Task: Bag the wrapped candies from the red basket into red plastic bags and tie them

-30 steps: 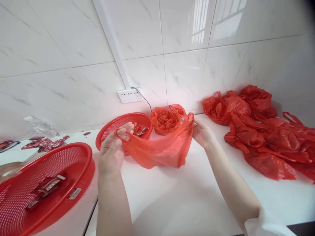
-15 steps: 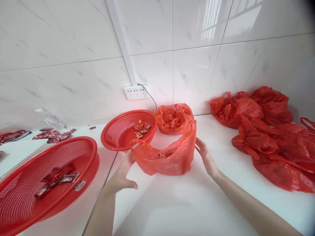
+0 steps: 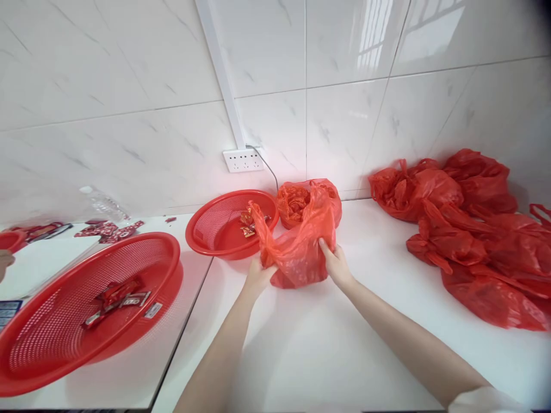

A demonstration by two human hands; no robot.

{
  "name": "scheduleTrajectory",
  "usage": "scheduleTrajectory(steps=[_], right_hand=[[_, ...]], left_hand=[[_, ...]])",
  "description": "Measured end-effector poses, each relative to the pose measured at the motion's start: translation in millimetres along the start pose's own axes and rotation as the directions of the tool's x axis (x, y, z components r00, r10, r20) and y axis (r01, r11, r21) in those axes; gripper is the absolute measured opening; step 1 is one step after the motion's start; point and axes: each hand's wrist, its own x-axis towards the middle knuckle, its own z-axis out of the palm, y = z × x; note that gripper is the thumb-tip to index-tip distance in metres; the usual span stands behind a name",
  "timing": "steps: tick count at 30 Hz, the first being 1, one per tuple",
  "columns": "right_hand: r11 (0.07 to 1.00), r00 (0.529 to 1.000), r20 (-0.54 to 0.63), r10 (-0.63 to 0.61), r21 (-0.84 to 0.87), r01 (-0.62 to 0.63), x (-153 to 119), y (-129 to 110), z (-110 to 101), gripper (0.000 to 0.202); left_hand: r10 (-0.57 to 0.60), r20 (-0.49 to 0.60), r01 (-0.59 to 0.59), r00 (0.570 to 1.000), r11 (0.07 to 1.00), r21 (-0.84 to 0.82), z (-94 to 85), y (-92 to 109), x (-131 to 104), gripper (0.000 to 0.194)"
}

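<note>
A translucent red plastic bag (image 3: pixel 300 261) stands on the white table with its handles sticking up. My left hand (image 3: pixel 259 276) is closed on the bag's left side, the thumb on the near face and the other fingers hidden behind it. On the opposite side, my right hand (image 3: pixel 336 265) pinches the plastic, its thumb pressed to the front. The bag's contents do not show clearly from here. Just behind it sits another red bag (image 3: pixel 330 198) with crumpled plastic inside. To the left is a round red basket (image 3: pixel 206 221) holding a few wrapped snacks (image 3: pixel 247 222).
A larger red basket (image 3: pixel 166 258) with several red packets (image 3: pixel 118 295) stands at the left. Filled red bags (image 3: pixel 486 246) are heaped at the right. A clear bottle (image 3: pixel 105 203) lies near the wall beneath the socket strip's (image 3: pixel 244 161) left. Another person's hand (image 3: pixel 4 262) shows at the left edge.
Both hands have closed in on the bag and grip its sides. The bag's sides are drawn upward and inward, covering the packets that showed inside. Another person's hand shows more at the left edge.
</note>
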Motion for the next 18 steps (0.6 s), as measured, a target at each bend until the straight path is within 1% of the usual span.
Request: scheduleTrajectory(steps=[2, 4, 5, 6, 7, 8, 10, 11, 12, 14, 16, 18], right_hand=[[0.995, 0.997, -0.034, -0.067, 0.068, 0.07, 7, -18, 10, 0.044], [0.982, 0.988, -0.069, -0.138, 0.116, 0.146, 13, -37, 22, 0.044], [0.977, 0.983, -0.079, -0.163, 0.127, 0.172, 15, -45, 28, 0.045], [0.974, 0.982, -0.073, -0.177, 0.134, 0.185, 16, -52, 33, 0.046], [0.971, 0.981, -0.05, -0.185, 0.142, 0.19, 16, -58, 38, 0.05], [0.969, 0.981, -0.006, -0.194, 0.153, 0.193, 15, -62, 41, 0.057], [0.964, 0.969, 0.111, -0.22, 0.177, 0.199, 12, -65, 45, 0.068], [0.965, 0.961, 0.16, -0.224, 0.171, 0.197, 11, -65, 46, 0.068], [0.971, 0.96, 0.183, -0.213, 0.15, 0.187, 9, -64, 46, 0.065], [0.985, 0.979, 0.149, -0.138, 0.119, 0.121, 7, -61, 48, 0.056], [0.983, 0.996, 0.086, -0.033, 0.182, 0.017, 6, -56, 51, 0.047], [0.952, 0.995, 0.076, 0.067, 0.295, -0.087, 7, -51, 54, 0.042]], left_hand=[[0.069, -0.022, -0.071, 0.997, 0.996, -0.058, 4.3, 19, 3, 0.04], [0.121, 0.015, -0.119, 0.992, 0.986, -0.113, 8.4, 36, 6, 0.044], [0.139, 0.04, -0.133, 0.989, 0.982, -0.131, 10.2, 43, 8, 0.044], [0.149, 0.04, -0.142, 0.988, 0.979, -0.145, 11.7, 48, 11, 0.041], [0.144, 0.006, -0.142, 0.99, 0.977, -0.16, 12.8, 50, 14, 0.039], [0.126, -0.059, -0.135, 0.99, 0.973, -0.187, 13.6, 52, 16, 0.038], [0.065, -0.202, -0.125, 0.977, 0.946, -0.299, 14.5, 52, 21, 0.039], [0.034, -0.225, -0.119, 0.974, 0.92, -0.373, 14.9, 51, 22, 0.041], [0.009, -0.204, -0.101, 0.979, 0.89, -0.445, 15.7, 51, 22, 0.043], [-0.026, -0.076, -0.019, 0.997, 0.842, -0.539, 18.7, 51, 22, 0.045], [-0.086, 0.034, 0.09, 0.996, 0.82, -0.565, 23.7, 51, 19, 0.046], [-0.15, 0.088, 0.174, 0.985, 0.806, -0.566, 28.7, 50, 15, 0.046]])
